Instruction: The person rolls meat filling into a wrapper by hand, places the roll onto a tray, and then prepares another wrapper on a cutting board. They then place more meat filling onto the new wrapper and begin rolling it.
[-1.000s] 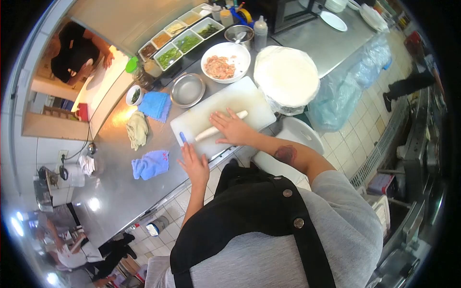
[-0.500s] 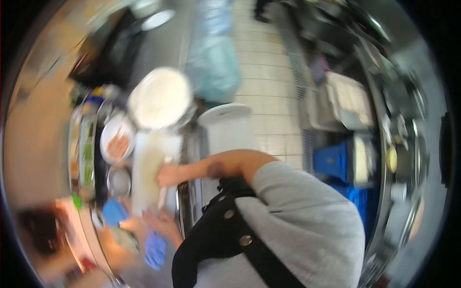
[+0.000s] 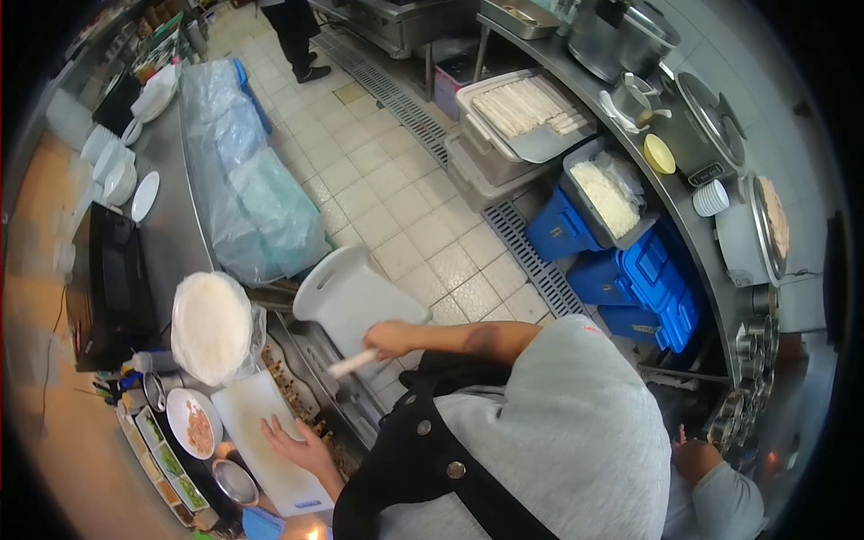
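My right hand (image 3: 389, 339) is closed around one end of a whitish stick-shaped roll (image 3: 353, 364), held over the counter edge beside a white plastic stool (image 3: 333, 310). The roll resembles those on the tray across the aisle, slightly blurred. My left hand (image 3: 301, 445) is spread open, palm low over a white cutting board (image 3: 261, 423). Beyond the board's far end sits a plastic-wrapped round stack of white sheets (image 3: 211, 328). A white bowl (image 3: 212, 409) of pinkish-orange pieces and a metal bowl (image 3: 236, 483) stand along its left side.
A tray (image 3: 556, 144) of white rolls rests on stacked tubs across the aisle, near blue bins (image 3: 661, 288). Large plastic bags (image 3: 261, 216) line the counter. A condiment tray (image 3: 166, 463) lies left. One person (image 3: 290, 36) stands far off; another person's arm (image 3: 720, 495) shows lower right.
My right hand has lifted the roll off the cutting board and carried it right, toward the stool. My left hand now lies over the board. The view has turned toward the aisle.
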### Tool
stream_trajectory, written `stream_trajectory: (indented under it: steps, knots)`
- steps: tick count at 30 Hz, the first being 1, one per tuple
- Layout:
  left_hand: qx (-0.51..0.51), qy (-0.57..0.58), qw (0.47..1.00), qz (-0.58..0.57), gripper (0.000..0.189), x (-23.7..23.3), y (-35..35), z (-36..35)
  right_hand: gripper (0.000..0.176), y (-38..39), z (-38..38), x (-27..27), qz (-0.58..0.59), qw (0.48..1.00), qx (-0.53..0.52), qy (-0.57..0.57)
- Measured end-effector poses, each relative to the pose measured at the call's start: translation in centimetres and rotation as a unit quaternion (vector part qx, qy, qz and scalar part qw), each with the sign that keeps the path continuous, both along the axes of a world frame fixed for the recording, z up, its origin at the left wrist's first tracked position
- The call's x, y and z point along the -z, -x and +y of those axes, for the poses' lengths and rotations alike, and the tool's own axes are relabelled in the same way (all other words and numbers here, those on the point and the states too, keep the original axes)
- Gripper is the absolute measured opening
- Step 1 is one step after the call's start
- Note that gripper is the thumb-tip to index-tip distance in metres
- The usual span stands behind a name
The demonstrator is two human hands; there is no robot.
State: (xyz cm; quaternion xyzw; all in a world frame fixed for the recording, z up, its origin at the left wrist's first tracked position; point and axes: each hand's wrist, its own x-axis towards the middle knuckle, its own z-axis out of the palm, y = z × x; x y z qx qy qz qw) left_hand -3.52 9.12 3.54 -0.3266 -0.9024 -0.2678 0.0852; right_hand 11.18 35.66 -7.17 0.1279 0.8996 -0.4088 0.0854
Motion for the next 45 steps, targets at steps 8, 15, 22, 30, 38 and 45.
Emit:
stream_trajectory:
  steps: [8,15,22,30,38,45]
  knots:
    - [0.074,0.067,0.987,-0.124,0.049,3.1,-5.1,10.3,0.032,-16.7,22.2,1.7,-0.033,0.897,0.432,-0.091]
    - [-0.058,0.142,0.972,-0.177,0.049,7.1,-11.1,18.5,0.032,-23.7,47.6,3.4,-0.003,0.752,0.644,-0.141]
    - [-0.027,0.256,0.926,-0.277,0.046,7.3,-19.6,26.5,0.034,-26.0,62.3,7.5,-0.046,0.739,0.653,-0.157]
    - [-0.045,0.244,0.928,-0.278,0.04,7.4,-21.6,26.2,0.037,-26.6,64.2,10.5,-0.023,0.758,0.631,-0.164]
    - [-0.066,0.238,0.931,-0.27,0.037,9.5,-23.5,24.3,0.039,-26.6,64.8,11.4,0.002,0.78,0.614,-0.122]
    - [-0.105,0.252,0.914,-0.299,0.039,12.8,-26.2,20.2,0.045,-28.6,66.6,11.3,-0.038,0.825,0.556,-0.095]
